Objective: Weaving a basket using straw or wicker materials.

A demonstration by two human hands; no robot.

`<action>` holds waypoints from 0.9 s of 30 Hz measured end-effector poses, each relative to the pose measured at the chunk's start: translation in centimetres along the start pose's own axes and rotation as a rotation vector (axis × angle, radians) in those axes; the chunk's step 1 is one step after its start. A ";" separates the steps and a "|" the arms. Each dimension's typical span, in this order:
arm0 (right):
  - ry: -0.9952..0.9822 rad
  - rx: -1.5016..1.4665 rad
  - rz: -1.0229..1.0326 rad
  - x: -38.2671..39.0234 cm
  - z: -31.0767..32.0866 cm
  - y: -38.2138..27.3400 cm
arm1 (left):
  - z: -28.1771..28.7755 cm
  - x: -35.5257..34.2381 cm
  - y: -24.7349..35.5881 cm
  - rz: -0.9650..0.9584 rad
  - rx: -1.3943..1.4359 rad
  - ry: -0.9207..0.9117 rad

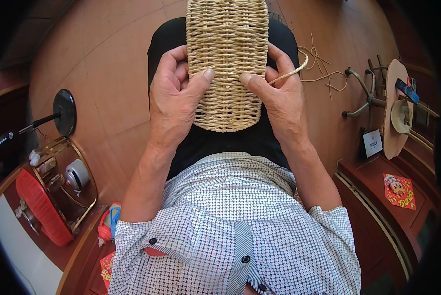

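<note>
A woven straw panel, pale yellow with a rounded near end, lies over my lap on black trousers. My left hand grips its left edge, the thumb pressed on top and the fingers curled underneath. On the opposite edge my right hand holds it the same way, thumb on the weave. A twisted straw cord loops out beside the right hand's fingers; whether they pinch it I cannot tell. The panel's far end runs out of the picture at the top, and its underside is hidden.
Loose cord trails on the brown floor to the right. Beyond it stand a metal-legged stand and a wooden board bearing a phone. At left are a round black base and a cart with a red basket.
</note>
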State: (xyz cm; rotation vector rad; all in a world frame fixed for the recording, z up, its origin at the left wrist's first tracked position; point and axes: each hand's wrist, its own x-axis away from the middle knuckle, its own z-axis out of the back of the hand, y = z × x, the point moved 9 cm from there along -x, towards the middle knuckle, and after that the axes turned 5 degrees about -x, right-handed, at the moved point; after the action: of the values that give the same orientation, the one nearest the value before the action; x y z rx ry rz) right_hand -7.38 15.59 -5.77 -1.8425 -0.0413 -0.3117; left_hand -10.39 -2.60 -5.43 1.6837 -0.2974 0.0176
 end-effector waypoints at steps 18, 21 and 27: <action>-0.027 0.080 0.085 0.3 -0.1 0.3 | -0.5 -0.4 -0.4 0.088 -0.022 -0.114; -0.075 0.010 0.021 0.4 0.7 -0.1 | -0.1 -0.3 -0.4 0.096 0.024 -0.127; -0.134 0.051 0.032 0.9 0.7 0.5 | 0.4 0.4 -0.4 0.072 -0.042 -0.176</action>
State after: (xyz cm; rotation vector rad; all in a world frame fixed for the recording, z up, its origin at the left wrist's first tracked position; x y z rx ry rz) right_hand -6.25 16.04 -6.18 -1.8091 -0.1113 -0.1633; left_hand -9.96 -3.05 -5.78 1.6353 -0.4867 -0.0830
